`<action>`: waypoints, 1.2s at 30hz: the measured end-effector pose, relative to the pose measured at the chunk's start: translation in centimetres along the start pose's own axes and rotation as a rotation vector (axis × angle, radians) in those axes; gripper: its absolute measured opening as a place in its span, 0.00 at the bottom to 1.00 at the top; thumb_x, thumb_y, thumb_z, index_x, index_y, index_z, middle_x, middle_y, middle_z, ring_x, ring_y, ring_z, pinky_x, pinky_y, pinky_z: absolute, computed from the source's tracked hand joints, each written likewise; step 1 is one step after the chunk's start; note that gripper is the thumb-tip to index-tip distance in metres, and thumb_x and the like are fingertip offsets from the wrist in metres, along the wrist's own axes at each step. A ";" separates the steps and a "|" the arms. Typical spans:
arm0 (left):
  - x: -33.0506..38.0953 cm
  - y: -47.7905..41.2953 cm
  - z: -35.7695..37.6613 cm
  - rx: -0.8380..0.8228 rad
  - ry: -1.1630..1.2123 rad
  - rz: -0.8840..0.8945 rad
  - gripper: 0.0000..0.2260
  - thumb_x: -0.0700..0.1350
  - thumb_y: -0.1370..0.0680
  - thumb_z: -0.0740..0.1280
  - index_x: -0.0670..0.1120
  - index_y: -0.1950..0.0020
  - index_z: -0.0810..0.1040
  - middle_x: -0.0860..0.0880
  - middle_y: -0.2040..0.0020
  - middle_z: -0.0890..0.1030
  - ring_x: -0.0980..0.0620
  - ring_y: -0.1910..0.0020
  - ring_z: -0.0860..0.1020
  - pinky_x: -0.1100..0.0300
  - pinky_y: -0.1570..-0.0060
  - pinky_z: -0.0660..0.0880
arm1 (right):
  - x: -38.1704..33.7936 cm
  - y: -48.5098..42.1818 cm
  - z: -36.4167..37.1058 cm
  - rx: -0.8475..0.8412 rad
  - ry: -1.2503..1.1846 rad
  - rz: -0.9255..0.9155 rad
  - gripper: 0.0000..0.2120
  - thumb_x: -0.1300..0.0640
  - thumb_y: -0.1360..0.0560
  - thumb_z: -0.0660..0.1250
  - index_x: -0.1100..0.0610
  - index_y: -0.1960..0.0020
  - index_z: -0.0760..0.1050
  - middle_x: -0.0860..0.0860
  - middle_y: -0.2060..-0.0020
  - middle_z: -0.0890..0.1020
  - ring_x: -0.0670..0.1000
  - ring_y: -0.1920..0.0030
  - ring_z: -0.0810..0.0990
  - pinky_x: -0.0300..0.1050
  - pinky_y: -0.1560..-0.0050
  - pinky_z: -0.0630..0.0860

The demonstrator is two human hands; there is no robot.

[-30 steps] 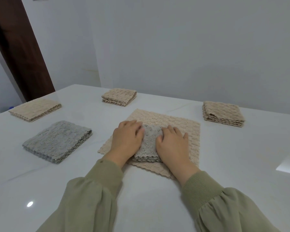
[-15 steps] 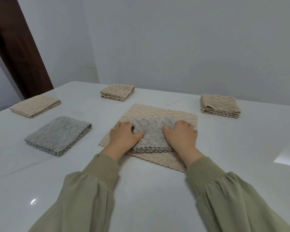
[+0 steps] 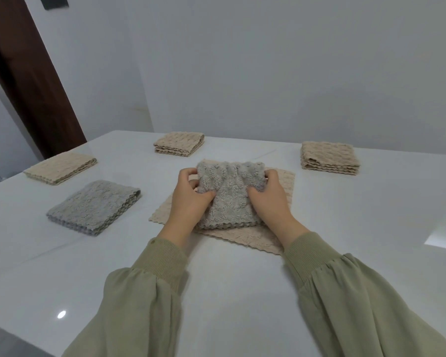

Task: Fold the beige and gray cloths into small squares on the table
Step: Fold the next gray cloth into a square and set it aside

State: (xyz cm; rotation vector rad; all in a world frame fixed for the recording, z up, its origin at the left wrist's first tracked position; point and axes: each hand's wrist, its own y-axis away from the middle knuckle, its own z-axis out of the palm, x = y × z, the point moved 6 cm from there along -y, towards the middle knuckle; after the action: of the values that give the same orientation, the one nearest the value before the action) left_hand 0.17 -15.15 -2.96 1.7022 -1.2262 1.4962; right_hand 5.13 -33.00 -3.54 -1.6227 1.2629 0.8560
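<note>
The folded gray cloth (image 3: 228,202) is being pinched at both sides by the left hand (image 3: 191,202) and the right hand (image 3: 268,202), above the flat beige cloth (image 3: 242,237), mid-way along the table (image 3: 216,292). Risk judged: the layers being sprung open if one grip is slackened first.

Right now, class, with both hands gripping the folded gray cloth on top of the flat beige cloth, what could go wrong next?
1. The gray cloth is bunched between the left hand and right hand, so its layers could slip and the fold may open.
2. Its near edge lies on the flat beige cloth; dragging it off might wrinkle or shift that cloth.
</note>
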 end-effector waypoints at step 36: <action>7.3 11.3 31.8 -0.388 -0.175 0.121 0.24 0.43 0.26 0.71 0.50 0.31 0.70 0.53 0.41 0.73 0.54 0.47 0.76 0.63 0.50 0.73 | 10.0 1.9 -32.7 0.446 0.787 0.275 0.17 0.63 0.25 0.61 0.57 0.37 0.68 0.56 0.39 0.71 0.57 0.45 0.72 0.48 0.53 0.68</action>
State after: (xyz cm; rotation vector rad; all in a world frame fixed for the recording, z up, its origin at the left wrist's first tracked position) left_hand 4.18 -49.39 -4.75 1.5405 -1.6170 1.0971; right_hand 5.78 -67.09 -0.84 -1.4653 2.0783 0.0231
